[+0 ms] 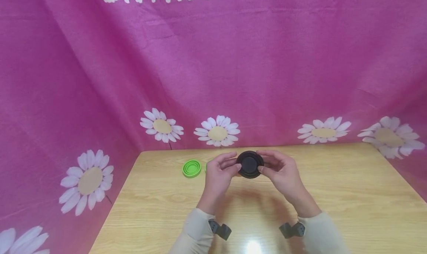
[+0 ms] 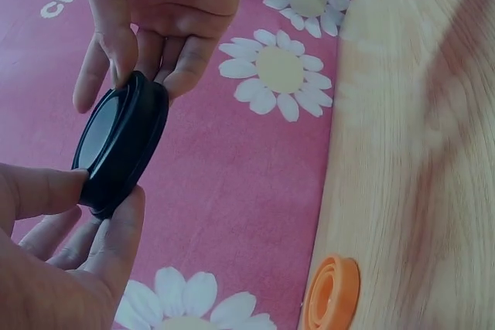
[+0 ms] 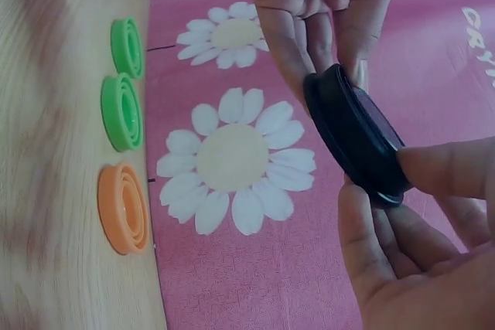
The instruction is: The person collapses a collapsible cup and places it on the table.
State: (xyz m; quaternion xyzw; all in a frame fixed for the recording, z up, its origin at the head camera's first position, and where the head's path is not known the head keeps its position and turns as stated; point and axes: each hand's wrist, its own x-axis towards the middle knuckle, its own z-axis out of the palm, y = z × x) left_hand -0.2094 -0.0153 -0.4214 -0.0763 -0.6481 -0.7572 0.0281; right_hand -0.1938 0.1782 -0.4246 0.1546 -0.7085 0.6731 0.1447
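Note:
A black collapsible cup [image 1: 250, 165], folded into a flat ringed disc, is raised over the table with its round face towards the head camera. My left hand [image 1: 217, 177] pinches its left edge, thumb on the near face and fingers behind. On the opposite edge my right hand [image 1: 282, 175] grips it the same way. In the left wrist view the cup [image 2: 128, 141] appears edge-on between both hands. Behind the hands, two green folded cups [image 3: 110, 113] and an orange folded cup [image 3: 113, 210] lie in a row; the head view mostly hides one green cup and the orange one.
A light wooden table [image 1: 350, 194] lies under the hands. Its back edge meets a pink cloth [image 1: 267, 80] printed with white daisies, which also hangs at the left side. Dark wrist cameras [image 1: 220, 230] sit at both sleeves.

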